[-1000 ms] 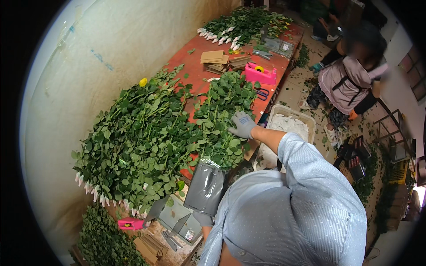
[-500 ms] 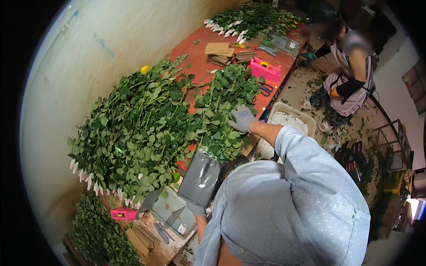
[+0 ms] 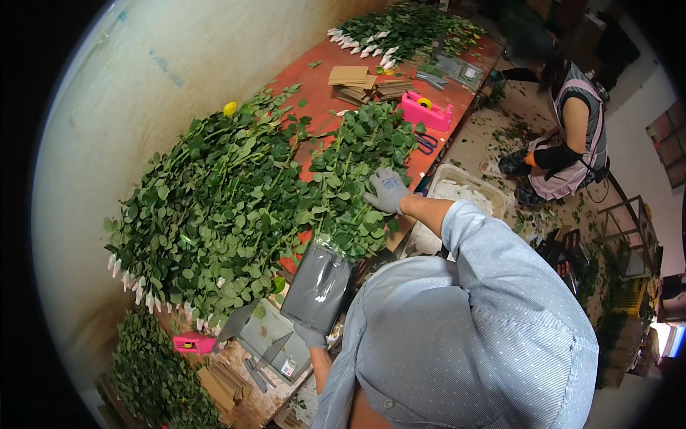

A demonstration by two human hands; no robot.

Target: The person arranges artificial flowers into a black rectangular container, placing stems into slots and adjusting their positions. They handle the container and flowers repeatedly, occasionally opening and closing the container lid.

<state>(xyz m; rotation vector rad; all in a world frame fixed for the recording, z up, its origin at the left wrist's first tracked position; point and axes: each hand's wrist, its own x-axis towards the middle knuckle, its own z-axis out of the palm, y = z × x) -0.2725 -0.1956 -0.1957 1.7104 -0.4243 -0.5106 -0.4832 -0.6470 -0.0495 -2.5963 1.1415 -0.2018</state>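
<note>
A bundle of leafy rose stems (image 3: pixel 351 171) lies across the red table, one end inside a grey plastic sleeve (image 3: pixel 319 282). My left hand (image 3: pixel 311 336), in a grey glove, grips the sleeve's lower end; its fingers are partly hidden beneath it. Farther up, my gloved right hand (image 3: pixel 387 190) rests on the leaves with its fingers apart. To the left spreads a large pile of leafy rose stems (image 3: pixel 214 207), with white-covered heads (image 3: pixel 132 282) along its near edge and a single yellow flower (image 3: pixel 229 109) at the back.
Cardboard pieces (image 3: pixel 350 76), a pink tape dispenser (image 3: pixel 426 112) and scissors (image 3: pixel 426 144) lie beyond the bundle. A second pink dispenser (image 3: pixel 194 342) and more cardboard (image 3: pixel 221 380) are near left. A white bin (image 3: pixel 468 189) stands beside the table; another person (image 3: pixel 572 136) bends at right.
The person at right has shifted and bent lower. My hands keep their places on the bundle, and the view has moved slightly.
</note>
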